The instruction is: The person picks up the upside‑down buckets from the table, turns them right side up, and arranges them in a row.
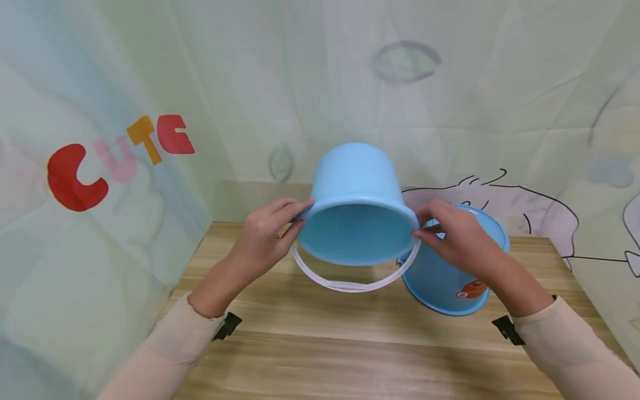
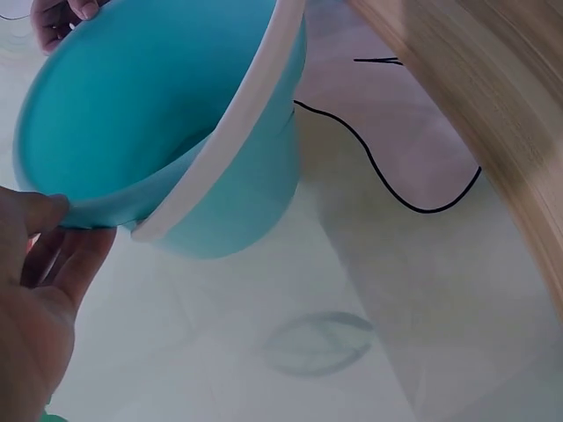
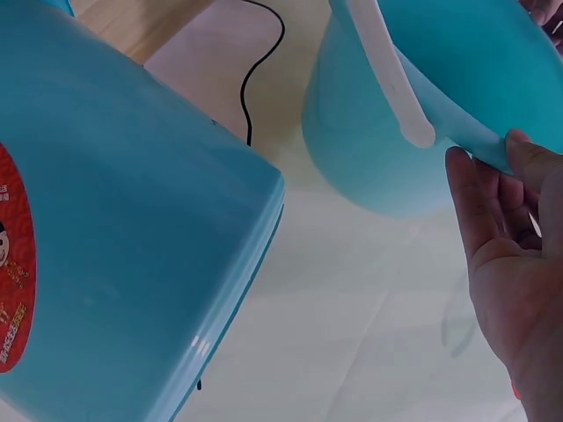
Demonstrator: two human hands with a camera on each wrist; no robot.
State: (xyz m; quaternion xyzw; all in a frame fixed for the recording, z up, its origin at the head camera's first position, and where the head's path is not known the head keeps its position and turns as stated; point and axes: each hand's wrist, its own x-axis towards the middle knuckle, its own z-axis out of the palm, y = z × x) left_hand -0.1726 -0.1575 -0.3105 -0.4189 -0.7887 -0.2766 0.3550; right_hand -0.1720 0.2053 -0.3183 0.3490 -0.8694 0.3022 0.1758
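A light blue bucket [image 1: 356, 172] is held up over the table, tipped so its mouth faces the head camera. Its white handle [image 1: 345, 286] hangs below the rim. My left hand [image 1: 262, 236] pinches the rim on the left side, thumb and fingers on either side of the edge. On the opposite side my right hand [image 1: 457, 236] pinches the rim near the handle's end, also plain in the right wrist view, where the bucket [image 3: 378, 167] shows its outer wall. Nothing shows inside the part of the bucket in view.
Behind my right hand a second, darker blue bucket [image 1: 440, 278] with a red-orange sticker [image 1: 471, 289] stands on the wooden table [image 1: 320, 355]. A printed cloth [image 1: 240, 100] hangs behind and at the left, with coloured letters on it.
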